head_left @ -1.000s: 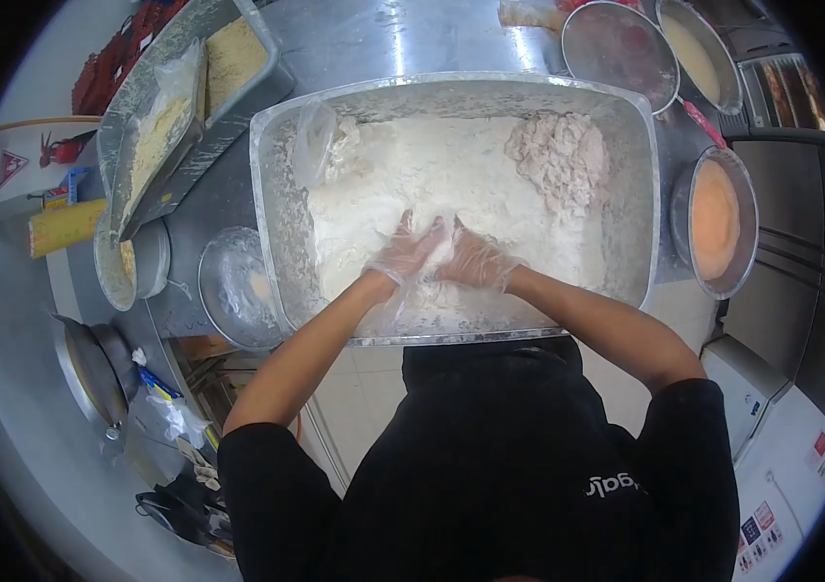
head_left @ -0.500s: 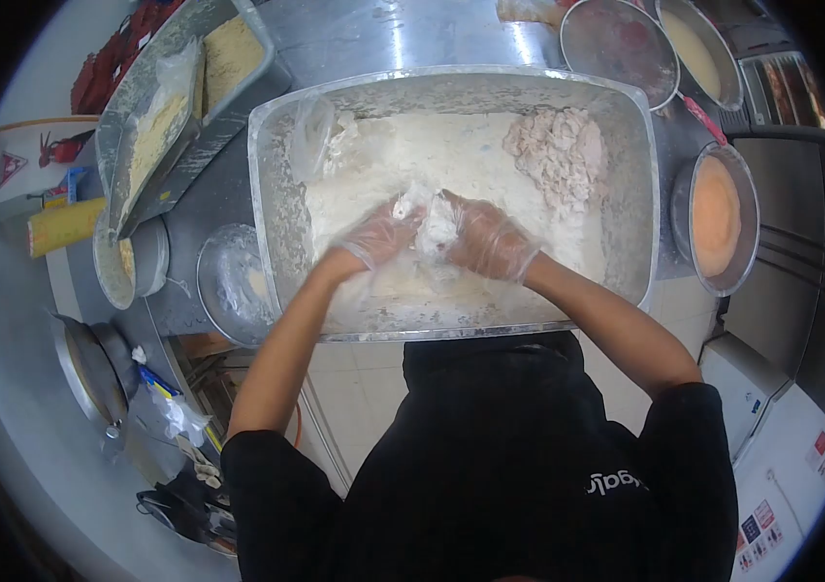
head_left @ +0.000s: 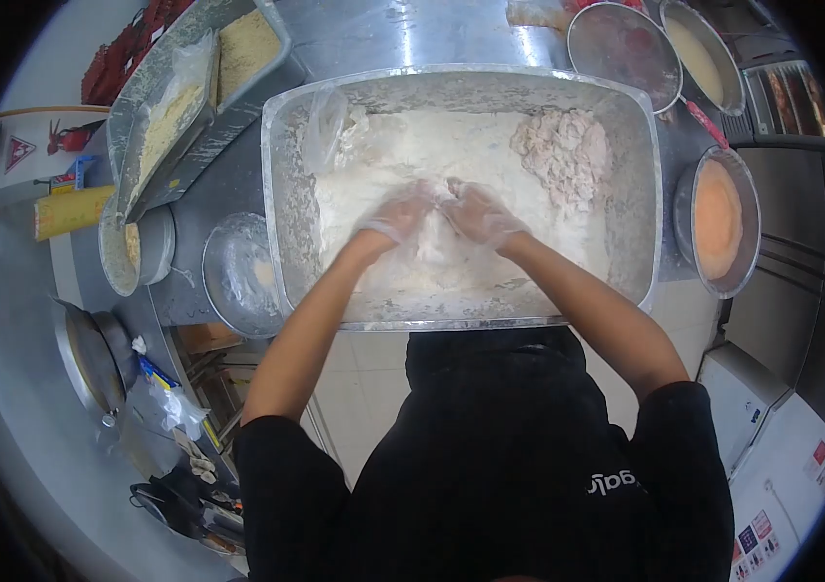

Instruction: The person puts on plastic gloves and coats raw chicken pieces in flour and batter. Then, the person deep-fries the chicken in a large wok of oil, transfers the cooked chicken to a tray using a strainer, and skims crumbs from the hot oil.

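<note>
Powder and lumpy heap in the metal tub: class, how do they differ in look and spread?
The powder is white; the lumpy heap is pinkish.
The powder looks fine; the lumpy heap looks coarse.
The powder spreads widely; the lumpy heap lies toward the far right corner.
Both lie in the metal tub.

At the left of the steel table [head_left: 373, 41], a grey bin [head_left: 242, 105] held yellow crumbs [head_left: 249, 53], and a metal bowl [head_left: 236, 236] stood nearby. At the right, a sieve [head_left: 626, 58] with a pink handle [head_left: 706, 120] lay beside a bowl [head_left: 728, 78] of pale liquid [head_left: 698, 66]; another bowl [head_left: 685, 221] contained orange powder [head_left: 719, 221]. A yellow roll [head_left: 73, 211] jutted out on the far left, below a triangular sign [head_left: 20, 152]. A stickered white appliance [head_left: 791, 441] stood low on the right.
</note>
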### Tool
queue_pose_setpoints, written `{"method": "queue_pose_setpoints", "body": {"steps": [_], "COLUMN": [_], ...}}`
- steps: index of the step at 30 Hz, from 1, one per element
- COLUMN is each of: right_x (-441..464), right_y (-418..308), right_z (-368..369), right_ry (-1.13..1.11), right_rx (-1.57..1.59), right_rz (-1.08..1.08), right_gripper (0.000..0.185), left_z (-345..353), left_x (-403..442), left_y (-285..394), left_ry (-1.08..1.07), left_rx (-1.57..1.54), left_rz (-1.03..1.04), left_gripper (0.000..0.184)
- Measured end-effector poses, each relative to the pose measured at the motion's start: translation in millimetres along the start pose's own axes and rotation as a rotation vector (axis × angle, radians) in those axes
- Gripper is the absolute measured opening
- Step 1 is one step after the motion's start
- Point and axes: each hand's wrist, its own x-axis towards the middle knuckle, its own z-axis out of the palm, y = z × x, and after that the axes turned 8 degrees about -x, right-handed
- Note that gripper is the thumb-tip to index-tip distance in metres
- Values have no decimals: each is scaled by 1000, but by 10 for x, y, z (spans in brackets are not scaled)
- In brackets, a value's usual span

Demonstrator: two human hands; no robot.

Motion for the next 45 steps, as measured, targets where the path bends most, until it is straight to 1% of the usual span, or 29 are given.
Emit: {"method": "queue_pose_setpoints", "body": {"steps": [1, 4, 7, 9, 10, 11, 12, 14, 15, 17, 20, 21, 23, 24, 26, 27, 29, 30, 31, 33, 35, 36, 38, 39, 41, 42, 43, 44, 45], "right_x": [-92, -308, -541, -597, -634, -672, -639, -484, -419, -275, -259, -267, -240, -247, -326, -359, -392, -405, -421, -438, -529, -553, -404, -280, 46, 168, 291, 436, 522], "right_y": [-25, 184, 344, 416, 356, 297, 87, -187, -248, -108, -105, -140, -191, -228, -355, -396, -404, -393, -368, -327, -410, -442, -382, -353, -402, -456, -378, -197, -7], "right_z": [-91, -633, -639, -315, -206, -97, -5, 42, 29, 319, 418, 397, 256, 167, -105, -233, -411, -453, -464, -479, -575, -632, -731, -786, -877, -909, -696, -335, 66], "right_ry": [4, -280, -270, -292, -295, -297, -291, -387, -433, -276, -66, -3, 46, 70, 24, 4, -19, -34, 33, 161, 193, 211, 79, 13, -75, -110, -38, 37, 173], "right_rx": [46, 148, -250, 58, 94, 131, 47, -23, -61, 49, 134, 144, 179, 199, 245, 266, 150, 92, 49, -35, -160, -224, -109, -53, -178, -239, -224, -213, -220], "right_rz": [-12, 54, -115, -145, -102, -60, 33, -61, -112, -150, -172, -180, -179, -176, -102, -64, -131, -167, -209, -303, -452, -527, -437, -392, -110, 31, -64, -151, -358], "right_gripper": [60, 69, 83, 89, 90, 90, 88, 82, 79, 68, 56, 53, 54, 55, 53, 53, 54, 54, 57, 63, 59, 58, 52, 49, 43, 43, 41, 39, 38], "left_z": [-223, -404, -216, -127, -56, 108, 135, 194, 215, 245, 356, 393, 409, 328, 74, 43, -35, -123, -251, -511, -745, -782, -777, -748, -591, -405, -163, -7, -35], "left_x": [-90, -155, -255, -226, -214, -100, -97, -114, -125, -136, -82, -59, -7, -60, -254, -324, -453, -450, -420, -376, -323, -298, -265, -194, 10, 133, 300, 444, 367], "left_y": [281, -123, -309, -352, -418, -845, -744, -294, -111, 131, -37, -126, -262, -116, 380, 432, 439, 319, 120, -64, -39, -3, 40, 1, -173, -371, -638, -721, -539], "left_ry": [-16, 68, 126, -73, -179, -187, -207, -237, -189, -98, -21, -2, 37, 28, 13, 19, 27, -20, -63, -42, 68, 119, 214, 214, 208, 266, 321, 371, 119], "left_rx": [-135, 231, 141, 291, 362, 578, 472, 264, 121, -161, -197, -275, -427, -493, -625, -660, -734, -603, -472, -249, -55, -23, 38, 14, -24, -6, 12, 25, 402], "left_rz": [-289, -201, -350, -161, -66, 186, 110, -42, -157, -377, -353, -346, -329, -364, -436, -406, -344, -296, -251, -246, -321, -336, -376, -346, -278, -154, -26, 108, 82], "left_gripper": [56, 57, 55, 54, 54, 52, 54, 57, 60, 65, 75, 75, 77, 77, 77, 76, 75, 74, 72, 69, 66, 64, 61, 62, 62, 60, 58, 57, 51]}}
